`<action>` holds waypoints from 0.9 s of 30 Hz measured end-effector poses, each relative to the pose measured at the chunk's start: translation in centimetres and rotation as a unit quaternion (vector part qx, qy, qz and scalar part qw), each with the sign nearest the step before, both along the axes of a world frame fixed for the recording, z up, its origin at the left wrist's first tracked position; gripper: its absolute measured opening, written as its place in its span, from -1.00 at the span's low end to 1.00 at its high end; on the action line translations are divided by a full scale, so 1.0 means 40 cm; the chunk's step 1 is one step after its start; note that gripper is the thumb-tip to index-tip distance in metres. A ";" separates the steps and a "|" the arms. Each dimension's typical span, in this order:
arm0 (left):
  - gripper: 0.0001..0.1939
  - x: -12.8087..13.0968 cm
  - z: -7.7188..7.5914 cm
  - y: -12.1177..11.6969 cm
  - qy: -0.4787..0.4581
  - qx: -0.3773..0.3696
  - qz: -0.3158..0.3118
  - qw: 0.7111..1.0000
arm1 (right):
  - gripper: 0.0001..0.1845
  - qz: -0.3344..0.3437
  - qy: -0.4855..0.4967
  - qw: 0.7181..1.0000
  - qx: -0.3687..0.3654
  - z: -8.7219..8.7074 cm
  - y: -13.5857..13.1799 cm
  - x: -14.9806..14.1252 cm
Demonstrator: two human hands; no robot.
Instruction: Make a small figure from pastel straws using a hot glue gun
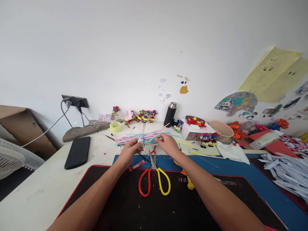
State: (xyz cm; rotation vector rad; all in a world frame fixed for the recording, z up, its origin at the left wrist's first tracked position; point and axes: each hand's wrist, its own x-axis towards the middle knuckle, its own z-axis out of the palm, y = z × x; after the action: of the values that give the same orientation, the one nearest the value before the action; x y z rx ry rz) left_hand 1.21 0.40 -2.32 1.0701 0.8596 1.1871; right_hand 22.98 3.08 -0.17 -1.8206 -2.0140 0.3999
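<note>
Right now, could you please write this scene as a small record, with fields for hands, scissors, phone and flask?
Left hand: holds a small pastel piece
Right hand: fingertips pinched beside pastel strips; grip on one unclear
Scissors: blades parted; red and yellow handles on the black mat
Smartphone: black, lying on the white table
Flask: black, silver top, standing near the wall
</note>
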 end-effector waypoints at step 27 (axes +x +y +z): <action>-0.70 0.004 0.004 -0.011 -0.068 -0.036 -0.099 0.992 | -0.69 0.015 -0.127 0.992 -0.003 0.095 -0.022 -0.019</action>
State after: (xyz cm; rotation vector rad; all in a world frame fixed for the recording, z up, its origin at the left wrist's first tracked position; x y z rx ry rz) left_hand 1.37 -0.05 -2.18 0.9810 0.6688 1.0422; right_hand 22.23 2.21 3.62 -1.9289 -2.2103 0.1894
